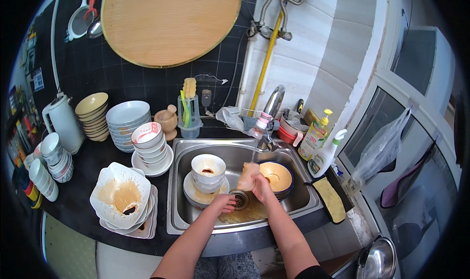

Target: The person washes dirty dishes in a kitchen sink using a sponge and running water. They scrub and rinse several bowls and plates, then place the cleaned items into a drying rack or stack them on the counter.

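My right hand grips a pale, soft-looking sponge or cloth beneath the chrome faucet, where a thin stream of water runs down. Nothing is held in my left hand, whose fingers are spread over the sink near the drain. Left of it in the stainless-steel sink, white bowls stand stacked on stained plates. A blue-rimmed yellow bowl tops another stack behind my right hand. Brownish water lies on the sink bottom.
Soiled square white dishes are piled on the dark counter to the left. Behind them stand bowl stacks, a wooden mortar and a kettle. A pump bottle and a spray bottle flank the sink's right side.
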A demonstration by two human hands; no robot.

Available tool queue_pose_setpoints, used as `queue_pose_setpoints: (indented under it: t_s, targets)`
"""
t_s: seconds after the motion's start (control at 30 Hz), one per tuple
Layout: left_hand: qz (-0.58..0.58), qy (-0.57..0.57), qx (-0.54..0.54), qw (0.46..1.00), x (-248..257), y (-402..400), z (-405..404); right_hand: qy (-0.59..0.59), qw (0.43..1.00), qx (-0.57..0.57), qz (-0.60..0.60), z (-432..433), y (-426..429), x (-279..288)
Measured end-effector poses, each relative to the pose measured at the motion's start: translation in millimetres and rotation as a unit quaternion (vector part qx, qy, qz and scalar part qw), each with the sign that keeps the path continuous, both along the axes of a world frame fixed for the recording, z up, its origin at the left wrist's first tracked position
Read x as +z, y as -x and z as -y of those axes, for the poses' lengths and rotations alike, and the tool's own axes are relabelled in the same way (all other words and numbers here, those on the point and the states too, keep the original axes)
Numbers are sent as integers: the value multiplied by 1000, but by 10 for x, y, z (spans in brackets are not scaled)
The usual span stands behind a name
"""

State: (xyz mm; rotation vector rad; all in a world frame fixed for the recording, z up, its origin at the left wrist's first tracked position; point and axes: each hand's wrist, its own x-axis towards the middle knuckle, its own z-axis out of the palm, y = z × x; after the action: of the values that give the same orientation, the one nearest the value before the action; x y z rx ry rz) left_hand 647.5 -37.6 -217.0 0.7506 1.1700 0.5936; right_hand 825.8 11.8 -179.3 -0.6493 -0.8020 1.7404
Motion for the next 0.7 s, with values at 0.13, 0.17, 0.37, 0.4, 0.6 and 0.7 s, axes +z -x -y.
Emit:
queue_pose_setpoints:
  t_s: [0.13, 0.17, 0.37, 0.4, 0.6, 0.7]
  targets:
    - [-6, -25, -1, 1000, 48, 27, -16, 0, 995, -86, 55, 6, 43, 3]
    - [-2, -32, -4, 999, 97, 31, 2, 7, 994, -92, 51, 9, 50, 26]
    - [43, -202, 24, 978, 440, -71, 201, -35, 992, -107, 55, -1, 111, 86]
    - [63, -251, 35, 965, 481, -115, 247, -49, 990, -112, 69, -28, 111, 10]
    - [-20, -338, 163, 927, 625, -412, -75, -67, 987, -132, 56, -109, 141, -61]
    - [48, -285, 165, 943, 597, -579, -320, -44, 994, -94, 16, -3, 149, 114]
